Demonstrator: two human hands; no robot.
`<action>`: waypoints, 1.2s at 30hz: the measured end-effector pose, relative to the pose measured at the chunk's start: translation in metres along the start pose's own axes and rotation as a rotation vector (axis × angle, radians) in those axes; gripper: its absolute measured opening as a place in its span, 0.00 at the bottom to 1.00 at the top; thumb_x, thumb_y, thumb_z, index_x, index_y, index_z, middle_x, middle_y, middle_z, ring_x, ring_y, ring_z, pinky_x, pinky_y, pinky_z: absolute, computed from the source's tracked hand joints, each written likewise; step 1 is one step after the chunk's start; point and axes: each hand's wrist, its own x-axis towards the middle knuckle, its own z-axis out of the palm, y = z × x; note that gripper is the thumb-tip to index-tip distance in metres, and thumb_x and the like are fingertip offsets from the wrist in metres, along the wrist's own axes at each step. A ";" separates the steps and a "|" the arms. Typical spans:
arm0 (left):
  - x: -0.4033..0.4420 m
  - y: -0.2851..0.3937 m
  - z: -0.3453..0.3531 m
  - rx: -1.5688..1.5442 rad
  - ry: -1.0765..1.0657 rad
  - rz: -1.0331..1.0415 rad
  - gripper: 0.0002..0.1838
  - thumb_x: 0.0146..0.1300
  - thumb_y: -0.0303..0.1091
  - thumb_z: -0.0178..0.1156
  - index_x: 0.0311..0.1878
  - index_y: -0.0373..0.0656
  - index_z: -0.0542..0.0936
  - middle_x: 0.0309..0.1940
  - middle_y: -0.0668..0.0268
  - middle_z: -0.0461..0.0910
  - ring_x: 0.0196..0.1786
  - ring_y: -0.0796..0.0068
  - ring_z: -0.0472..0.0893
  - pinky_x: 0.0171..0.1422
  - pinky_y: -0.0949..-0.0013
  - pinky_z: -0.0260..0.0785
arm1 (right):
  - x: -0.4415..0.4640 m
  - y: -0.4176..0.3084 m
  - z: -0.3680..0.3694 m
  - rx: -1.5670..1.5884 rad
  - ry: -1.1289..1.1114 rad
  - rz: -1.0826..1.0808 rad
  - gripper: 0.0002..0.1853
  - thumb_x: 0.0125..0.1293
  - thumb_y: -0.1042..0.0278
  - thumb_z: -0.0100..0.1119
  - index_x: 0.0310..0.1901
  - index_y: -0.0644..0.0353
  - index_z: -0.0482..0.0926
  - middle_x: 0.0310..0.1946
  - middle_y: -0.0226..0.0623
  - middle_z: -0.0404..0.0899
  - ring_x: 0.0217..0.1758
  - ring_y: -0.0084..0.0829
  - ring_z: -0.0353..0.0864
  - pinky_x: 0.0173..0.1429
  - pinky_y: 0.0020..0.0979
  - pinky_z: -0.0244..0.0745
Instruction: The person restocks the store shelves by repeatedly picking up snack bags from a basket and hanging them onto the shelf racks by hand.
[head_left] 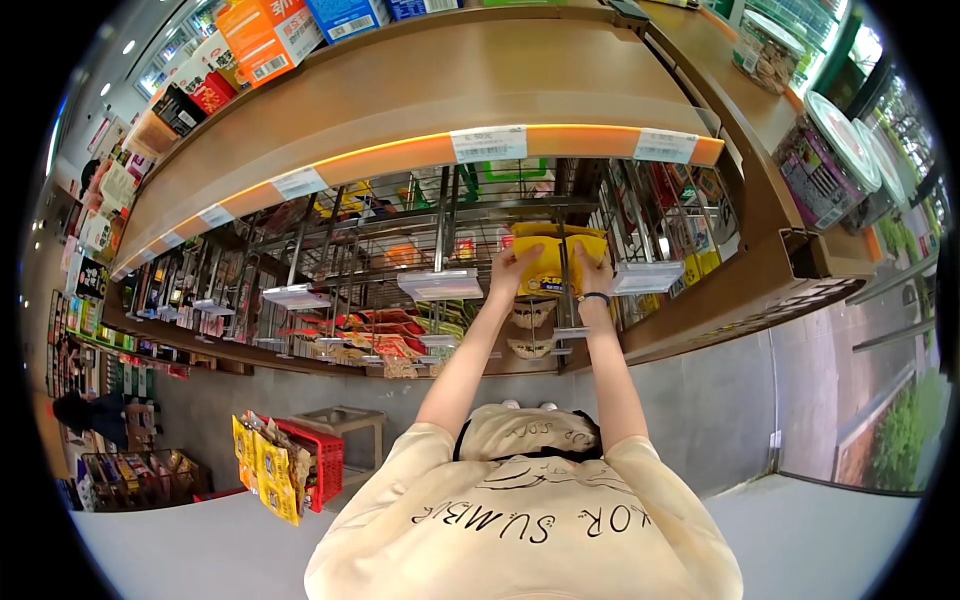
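Note:
Both of my arms reach forward to a wire rack under a brown shelf. My left hand (513,272) grips the left side of a yellow snack bag (543,268), thumb on its front. On the bag's right side, my right hand (594,272) holds on with its fingers partly hidden behind the yellow plastic; a dark band circles that wrist. A metal display hook (571,280) runs down between the hands with the yellow packaging around it. Below hang pale round-patterned bags (530,335). Whether the bag is on the hook, I cannot tell.
A red basket (327,465) with yellow snack bags stands on a small table (350,420) at lower left. Red packets (385,330) hang left of my arms. An orange-edged shelf (400,160) spans above; plastic jars (825,160) stand at right. A person (95,415) is far left.

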 end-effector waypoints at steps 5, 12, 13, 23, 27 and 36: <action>0.005 0.003 0.003 -0.023 0.048 -0.016 0.11 0.49 0.36 0.59 0.33 0.39 0.77 0.25 0.71 0.76 0.27 0.86 0.73 0.31 0.81 0.62 | -0.016 -0.020 0.011 0.058 -0.156 -0.098 0.20 0.48 0.68 0.61 0.44 0.62 0.69 0.36 0.29 0.72 0.36 0.21 0.71 0.39 0.20 0.65; 0.012 0.000 0.005 -0.020 0.073 0.009 0.12 0.49 0.38 0.59 0.32 0.40 0.76 0.25 0.71 0.75 0.28 0.85 0.73 0.31 0.81 0.62 | 0.000 -0.014 0.009 -0.030 -0.094 -0.069 0.15 0.47 0.67 0.62 0.37 0.62 0.73 0.32 0.28 0.74 0.33 0.21 0.71 0.36 0.22 0.65; 0.013 0.000 0.005 -0.020 0.072 0.012 0.12 0.49 0.38 0.59 0.32 0.40 0.76 0.25 0.71 0.75 0.28 0.85 0.73 0.31 0.81 0.62 | 0.007 -0.008 0.006 -0.029 -0.095 -0.071 0.15 0.47 0.67 0.62 0.37 0.62 0.73 0.32 0.28 0.74 0.33 0.21 0.71 0.36 0.22 0.65; 0.009 -0.005 -0.005 0.082 0.053 -0.045 0.13 0.49 0.37 0.59 0.36 0.39 0.75 0.30 0.70 0.75 0.33 0.83 0.72 0.38 0.79 0.62 | -0.011 -0.012 0.008 0.158 -0.211 -0.204 0.16 0.47 0.65 0.62 0.38 0.60 0.72 0.32 0.28 0.73 0.33 0.20 0.70 0.37 0.22 0.64; 0.002 -0.015 -0.014 0.075 0.036 -0.061 0.19 0.48 0.37 0.60 0.43 0.39 0.72 0.36 0.67 0.74 0.40 0.80 0.72 0.44 0.77 0.61 | 0.024 0.043 -0.019 0.064 -0.038 -0.128 0.19 0.53 0.59 0.55 0.43 0.60 0.68 0.40 0.31 0.70 0.43 0.23 0.66 0.45 0.22 0.59; -0.018 -0.072 -0.037 0.222 0.126 -0.087 0.22 0.49 0.32 0.57 0.49 0.38 0.67 0.45 0.64 0.70 0.49 0.76 0.68 0.52 0.75 0.57 | -0.006 0.075 -0.054 -0.494 0.007 0.042 0.38 0.53 0.67 0.52 0.60 0.61 0.39 0.61 0.43 0.42 0.64 0.36 0.40 0.62 0.29 0.43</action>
